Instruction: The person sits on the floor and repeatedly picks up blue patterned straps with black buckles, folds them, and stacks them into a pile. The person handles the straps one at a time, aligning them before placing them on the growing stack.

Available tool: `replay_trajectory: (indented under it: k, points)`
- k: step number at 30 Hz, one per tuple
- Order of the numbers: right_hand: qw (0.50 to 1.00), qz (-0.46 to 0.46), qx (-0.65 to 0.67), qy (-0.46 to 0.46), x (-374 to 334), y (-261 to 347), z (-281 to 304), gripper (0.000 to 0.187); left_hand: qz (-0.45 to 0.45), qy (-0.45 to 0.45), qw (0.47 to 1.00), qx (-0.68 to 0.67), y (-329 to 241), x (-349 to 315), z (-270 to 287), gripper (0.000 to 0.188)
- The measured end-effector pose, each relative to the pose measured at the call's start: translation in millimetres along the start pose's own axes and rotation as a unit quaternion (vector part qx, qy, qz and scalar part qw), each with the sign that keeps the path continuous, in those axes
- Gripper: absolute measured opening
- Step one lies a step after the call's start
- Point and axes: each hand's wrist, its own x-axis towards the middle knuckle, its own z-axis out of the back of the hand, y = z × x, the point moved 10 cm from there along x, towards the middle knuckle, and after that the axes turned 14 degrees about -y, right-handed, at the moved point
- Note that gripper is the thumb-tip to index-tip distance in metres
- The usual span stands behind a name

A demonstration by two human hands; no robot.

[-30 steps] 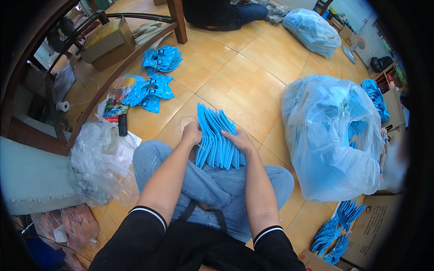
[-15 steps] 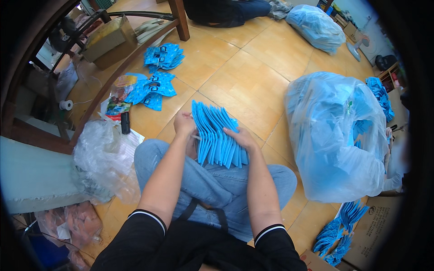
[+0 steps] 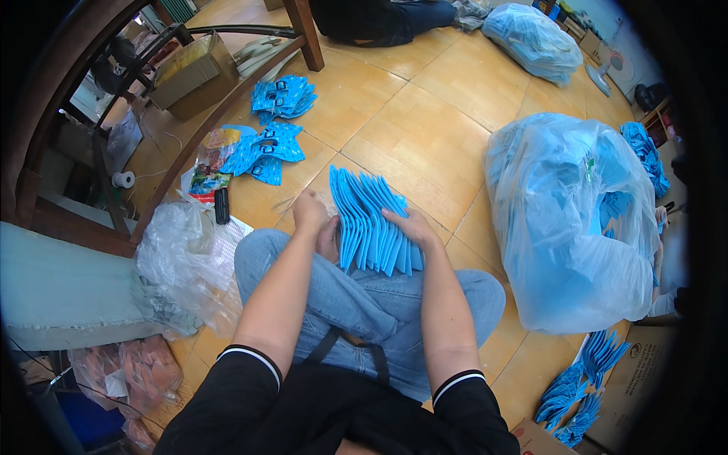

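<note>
A fanned stack of folded bright-blue fabric pieces (image 3: 371, 224) stands over my crossed legs, its folds side by side. My right hand (image 3: 412, 227) grips its right side, with the thumb on top. Just off the stack's left edge, my left hand (image 3: 309, 212) is closed, its fingers curled. A thin, pale, blurred strip or stick shows beside that fist, too faint to name. Part of a bare foot shows between the left hand and the stack.
Printed blue pieces (image 3: 267, 152) lie in piles beyond my left knee, near a black object (image 3: 221, 206) and crumpled clear plastic (image 3: 178, 246). At right stands a big translucent bag (image 3: 561, 250) of blue pieces. More blue bundles (image 3: 565, 398) lie by a cardboard box (image 3: 633, 379). Another person sits ahead.
A pale thin stick between my left hand and the stack no longer shows there; a faint thin shape now shows left of the fist. My right hand keeps its grip. The view shifts slightly.
</note>
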Motion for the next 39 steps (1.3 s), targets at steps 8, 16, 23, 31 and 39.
replay_trajectory:
  k: [8, 16, 23, 31, 39]
  points:
    - [1.000, 0.005, 0.013, 0.010, -4, 3, 1, 0.066, -0.161, 0.246, 0.936, 0.193, -29, -37, -34, 0.020]
    - [0.998, -0.022, 0.046, 0.024, -4, 3, -4, 0.062, -0.261, 0.270, 0.881, 0.289, -40, -1, -39, 0.022]
    - [0.998, -0.027, 0.053, 0.031, -2, 0, -4, 0.062, -0.223, 0.283, 0.911, 0.199, -43, -32, -58, 0.020]
    - [0.992, -0.059, 0.097, 0.045, -1, -3, -4, 0.061, -0.049, 0.326, 0.944, -0.026, -9, -44, -94, 0.018]
    - [0.981, -0.083, 0.132, 0.113, -5, 1, -12, 0.057, 0.293, 0.505, 0.783, -0.214, 16, -91, -138, 0.022]
